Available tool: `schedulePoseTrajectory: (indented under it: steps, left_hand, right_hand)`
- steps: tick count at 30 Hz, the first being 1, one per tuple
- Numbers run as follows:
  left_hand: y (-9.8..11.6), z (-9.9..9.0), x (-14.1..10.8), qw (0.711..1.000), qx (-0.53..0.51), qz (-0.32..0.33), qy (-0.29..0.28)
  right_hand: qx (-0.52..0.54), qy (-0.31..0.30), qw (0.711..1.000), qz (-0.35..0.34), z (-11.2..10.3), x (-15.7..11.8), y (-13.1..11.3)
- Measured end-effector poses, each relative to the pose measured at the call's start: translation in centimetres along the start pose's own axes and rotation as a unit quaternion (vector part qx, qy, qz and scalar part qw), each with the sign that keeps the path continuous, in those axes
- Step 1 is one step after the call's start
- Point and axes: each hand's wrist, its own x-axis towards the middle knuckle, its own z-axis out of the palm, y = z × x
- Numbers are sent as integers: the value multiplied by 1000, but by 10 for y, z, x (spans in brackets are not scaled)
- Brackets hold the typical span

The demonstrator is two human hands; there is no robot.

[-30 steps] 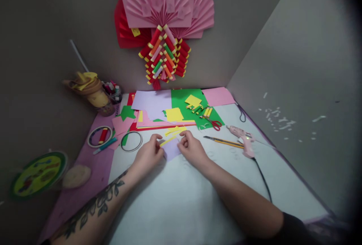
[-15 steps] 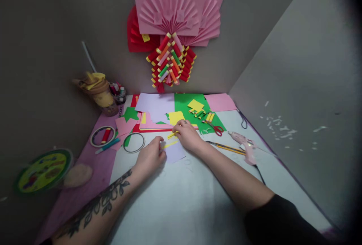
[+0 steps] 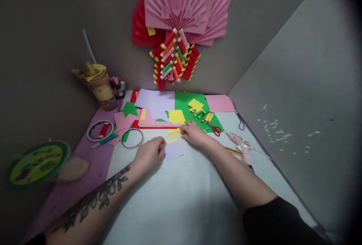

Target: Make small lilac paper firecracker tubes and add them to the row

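Note:
My left hand (image 3: 149, 152) is closed in a pinch on one end of a narrow yellow paper strip (image 3: 171, 141), which reaches over a small pale purple paper piece (image 3: 174, 152) lying on the table. My right hand (image 3: 194, 133) is closed, its fingertips down at the right ends of several loose yellow strips (image 3: 173, 132) and seemingly pinching one. Behind these strips lies a yellow paper square (image 3: 177, 116) on stacked coloured sheets.
Red-handled scissors (image 3: 216, 130), a pink glue gun (image 3: 240, 143) and yellow-black pencils (image 3: 233, 150) lie on the right. Tape rolls (image 3: 132, 138), a teal marker (image 3: 105, 140) and a drink cup (image 3: 102, 91) stand left. Small paper rolls (image 3: 200, 114) rest on green paper (image 3: 183, 99). Firecracker decorations (image 3: 172, 57) hang behind.
My right hand has shifted slightly right, uncovering more of the loose yellow strips. My left hand keeps its pinch on the strip. The view has moved a little.

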Motion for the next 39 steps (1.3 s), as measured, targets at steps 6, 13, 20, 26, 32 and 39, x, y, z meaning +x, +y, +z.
schedulePoseTrajectory:
  steps: [6, 13, 20, 26, 32, 39]
  left_hand:
    - [-2, 1, -1, 1000, -9, 5, 11]
    - [8, -3, -3, 925, -376, -46, -4]
    - [23, -16, -14, 766, -597, -115, -211]
    - [20, -18, -10, 877, -468, -51, -93]
    - [17, -10, -10, 905, -412, -11, -105]
    - [2, -26, -6, 977, -175, 104, -68]
  right_hand:
    - [2, 12, 1000, -3, -1, -3, 1]
    - [-11, 251, 964, -90, -10, -42, -22]
    - [-74, 430, 865, -248, 12, -72, -40]
    - [292, 385, 875, -3, 21, -72, -52]
    - [605, 171, 775, 71, 24, -69, -69]
    - [678, 189, 687, 178, 22, -65, -58]
